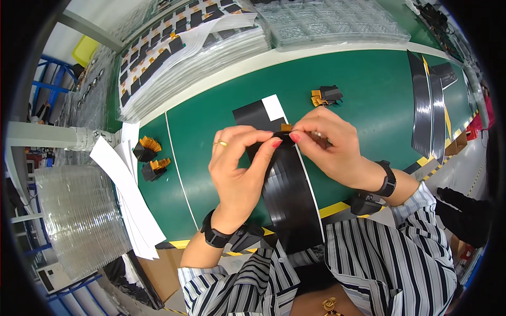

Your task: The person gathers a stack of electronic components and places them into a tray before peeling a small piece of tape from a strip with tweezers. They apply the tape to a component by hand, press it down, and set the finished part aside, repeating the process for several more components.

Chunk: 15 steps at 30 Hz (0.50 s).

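Note:
Between the fingertips of both hands is a small black part with an orange flexible-circuit tab [285, 127]. My left hand [237, 163] pinches its left end between thumb and forefinger. At the other end, my right hand [333, 146] closes thumb and fingers on it. Fingertips hide most of the part. Underneath lies a long glossy black strip [290, 195] with a white edge, running from the green mat [211, 105] towards my body. A white patch [273, 108] covers the strip's far right corner.
Black parts with orange tabs lie beyond my right hand [329, 95] and in two bundles at left [154, 168]. White paper strips [129, 195] hang over the left edge. Stacked loaded trays [190, 68] and clear trays [332, 23] stand behind. More black strips [421, 110] lie right.

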### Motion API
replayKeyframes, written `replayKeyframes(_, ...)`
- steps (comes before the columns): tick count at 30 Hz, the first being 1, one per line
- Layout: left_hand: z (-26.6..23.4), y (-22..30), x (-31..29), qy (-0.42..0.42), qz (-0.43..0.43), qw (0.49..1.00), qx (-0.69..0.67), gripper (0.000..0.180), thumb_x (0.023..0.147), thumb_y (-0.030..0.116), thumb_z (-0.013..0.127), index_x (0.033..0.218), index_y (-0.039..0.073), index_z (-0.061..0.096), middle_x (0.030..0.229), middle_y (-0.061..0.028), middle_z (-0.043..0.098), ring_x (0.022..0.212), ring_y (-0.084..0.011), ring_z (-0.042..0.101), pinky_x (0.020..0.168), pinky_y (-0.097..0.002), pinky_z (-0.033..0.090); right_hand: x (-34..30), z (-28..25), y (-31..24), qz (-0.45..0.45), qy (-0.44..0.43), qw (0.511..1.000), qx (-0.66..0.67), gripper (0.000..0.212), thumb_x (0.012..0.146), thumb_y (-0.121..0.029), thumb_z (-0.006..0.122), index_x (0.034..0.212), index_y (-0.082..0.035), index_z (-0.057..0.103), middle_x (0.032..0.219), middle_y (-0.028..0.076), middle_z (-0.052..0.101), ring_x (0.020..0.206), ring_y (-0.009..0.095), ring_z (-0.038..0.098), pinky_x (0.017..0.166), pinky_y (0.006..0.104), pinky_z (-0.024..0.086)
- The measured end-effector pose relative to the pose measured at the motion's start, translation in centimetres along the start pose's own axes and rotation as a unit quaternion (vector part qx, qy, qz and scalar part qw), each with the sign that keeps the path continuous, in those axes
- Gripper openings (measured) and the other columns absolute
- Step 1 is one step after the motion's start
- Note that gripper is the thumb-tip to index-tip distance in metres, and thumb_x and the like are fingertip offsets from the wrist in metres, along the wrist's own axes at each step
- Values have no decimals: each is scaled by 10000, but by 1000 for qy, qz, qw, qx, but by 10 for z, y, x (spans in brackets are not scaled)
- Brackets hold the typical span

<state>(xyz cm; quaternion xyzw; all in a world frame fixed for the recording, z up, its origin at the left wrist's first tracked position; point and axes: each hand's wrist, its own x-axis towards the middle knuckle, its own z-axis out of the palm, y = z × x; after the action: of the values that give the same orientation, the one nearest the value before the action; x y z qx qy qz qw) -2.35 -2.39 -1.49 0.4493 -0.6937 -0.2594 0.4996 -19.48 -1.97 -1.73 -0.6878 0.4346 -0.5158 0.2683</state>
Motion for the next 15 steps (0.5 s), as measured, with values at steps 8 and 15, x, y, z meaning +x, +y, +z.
replayKeyframes(8, 2, -2, 1, -59, -136, 980, -134, 114, 722, 18, 679, 823, 25, 628, 810, -23, 592, 746, -80, 520, 666, -213, 438, -1, -2, 2, -52, -52, 996, -39, 102, 750, 23, 620, 836, -12, 578, 763, 38, 535, 541, 52, 436, 427, 194, 330)
replayKeyframes(15, 4, -4, -1, -68, -315, 864, -388, 114, 776, 1, 628, 888, 3, 611, 856, 4, 586, 764, -51, 533, 691, -177, 440, 0, -1, -5, 67, -80, 994, 20, 124, 762, 8, 617, 876, -6, 570, 816, 37, 557, 575, 34, 436, 459, 177, 326)
